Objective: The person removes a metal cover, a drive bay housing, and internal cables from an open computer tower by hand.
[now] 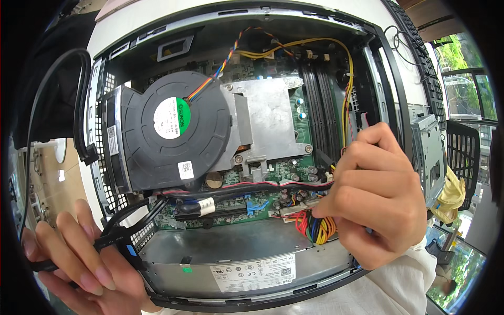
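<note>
An opened desktop computer case [252,302] lies in front of me. My left hand [84,257], at its lower left corner, has its fingers curled round a thick black cable [121,218] that runs into the case. Over the right side of the case, my right hand [375,194] is closed, its fingertips beside a bundle of coloured wires [317,229] and the pale connector [299,209] they enter. What those fingers grip is hidden behind the hand. A round black fan [205,142] and a silver metal cover plate [268,115] sit on the green circuit board [289,170].
The metal power supply box [189,252] fills the near side of the case. Black memory slots [320,105] stand right of the plate. Another black cable [81,105] hangs over the left edge. Beyond the right edge are a keyboard [425,68] and a grey metal unit [425,152].
</note>
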The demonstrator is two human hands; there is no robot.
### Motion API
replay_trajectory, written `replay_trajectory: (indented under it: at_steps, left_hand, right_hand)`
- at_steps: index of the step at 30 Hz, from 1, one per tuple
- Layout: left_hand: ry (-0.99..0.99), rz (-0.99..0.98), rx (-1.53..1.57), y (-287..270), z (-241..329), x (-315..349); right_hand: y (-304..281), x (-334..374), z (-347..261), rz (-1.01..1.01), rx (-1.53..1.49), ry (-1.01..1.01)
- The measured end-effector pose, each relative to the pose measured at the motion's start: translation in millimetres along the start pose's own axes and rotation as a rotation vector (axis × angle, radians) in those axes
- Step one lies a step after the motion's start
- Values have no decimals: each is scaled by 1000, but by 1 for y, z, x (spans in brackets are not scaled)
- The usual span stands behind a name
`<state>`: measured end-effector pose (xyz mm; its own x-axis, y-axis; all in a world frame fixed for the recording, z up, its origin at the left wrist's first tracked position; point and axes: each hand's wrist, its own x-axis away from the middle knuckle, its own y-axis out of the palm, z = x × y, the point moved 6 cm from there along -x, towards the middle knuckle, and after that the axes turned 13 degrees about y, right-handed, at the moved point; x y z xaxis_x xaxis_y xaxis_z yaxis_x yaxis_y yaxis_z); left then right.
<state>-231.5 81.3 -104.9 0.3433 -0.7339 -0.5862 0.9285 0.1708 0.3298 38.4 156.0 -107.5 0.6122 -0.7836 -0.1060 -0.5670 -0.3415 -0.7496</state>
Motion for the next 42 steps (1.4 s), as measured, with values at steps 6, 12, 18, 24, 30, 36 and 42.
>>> replay_trajectory:
  at_steps: [6, 12, 18, 24, 30, 36, 42]
  left_hand:
    - [4, 9, -64, 14, 6, -5]
    - [-44, -95, 42, 13, 1, -3]
    - [-39, -37, 17, 3, 4, -1]
    - [-19, -84, -13, 14, 1, -4]
    - [11, -38, -22, 17, 5, -7]
    - [-8, -56, 119, 15, -4, -5]
    - [39, -6, 41, 15, 4, -4]
  right_hand:
    - [-6, -4, -4, -95, 4, -4]
    - [-3, -3, -2, -26, -26, -5]
    - [-1, 0, -1, -85, 76, -4]
    - [7, -2, 0, -108, 147, 61]
    - [-12, -3, 5, 22, -59, 148]
    - [-23, 1, 17, 283, -516, 214]
    - [-28, -3, 13, 283, -542, 164]
